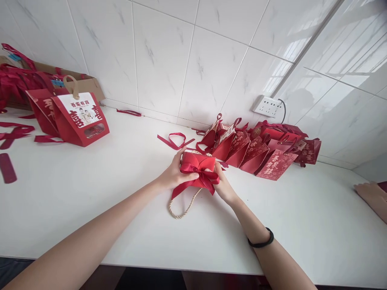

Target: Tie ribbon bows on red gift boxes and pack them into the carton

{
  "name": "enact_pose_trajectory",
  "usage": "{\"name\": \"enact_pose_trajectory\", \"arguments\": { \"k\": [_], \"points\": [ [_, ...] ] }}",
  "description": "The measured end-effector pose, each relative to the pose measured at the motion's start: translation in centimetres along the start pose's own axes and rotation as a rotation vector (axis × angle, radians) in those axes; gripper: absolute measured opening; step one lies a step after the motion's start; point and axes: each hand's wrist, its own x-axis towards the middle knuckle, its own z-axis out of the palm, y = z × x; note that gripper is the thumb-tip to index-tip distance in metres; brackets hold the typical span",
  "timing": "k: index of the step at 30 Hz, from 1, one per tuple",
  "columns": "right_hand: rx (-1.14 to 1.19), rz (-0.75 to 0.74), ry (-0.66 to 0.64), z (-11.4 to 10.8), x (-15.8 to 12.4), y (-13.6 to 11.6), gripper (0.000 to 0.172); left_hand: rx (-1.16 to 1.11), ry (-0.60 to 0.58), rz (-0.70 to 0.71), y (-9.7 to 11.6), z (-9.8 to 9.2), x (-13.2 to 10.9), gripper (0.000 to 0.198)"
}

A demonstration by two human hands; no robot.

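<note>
White tabletop point(208, 237), grey-veined wall tiles point(161, 60), red box point(206, 162) held

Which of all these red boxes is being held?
The bow-tied box with the cord loop, between the left hand and right hand; neither touches the left pair or right-hand row.

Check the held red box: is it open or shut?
Shut on the visible side: the red box has curved flaps folded in, with a red ribbon bow over them. Underside hidden.

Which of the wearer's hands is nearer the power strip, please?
Right: the right hand is in front and left of the power strip; the left hand is farther left.
</note>
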Motion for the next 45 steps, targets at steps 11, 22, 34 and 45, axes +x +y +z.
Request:
{"name": "enact_pose_trajectory", "arguments": {
  "k": [11, 22, 34, 45],
  "points": [
    [0.007, -0.067, -0.009, 0.5, 0.0, 0.7, 0.064, -0.039, -0.012, -0.041, 1.4, 0.0, -0.2, 0.090],
    [-0.139, -0.027, -0.128, -1.0, -0.4, -0.5, 0.044, 0.038, 0.237, -0.090, 1.9, -0.4, 0.2, 0.068],
    [-0.293, -0.008, -0.051, -0.4, -0.6, -0.6, 0.036, 0.043, 0.236, -0.122, 2.3, -0.3, 0.1, 0.075],
    [-0.309, -0.061, -0.171, 0.3, -1.1, -1.0, 0.031, 0.064, 0.260, -0.115, 2.3, 0.0, -0.1, 0.074]
  ]
}}
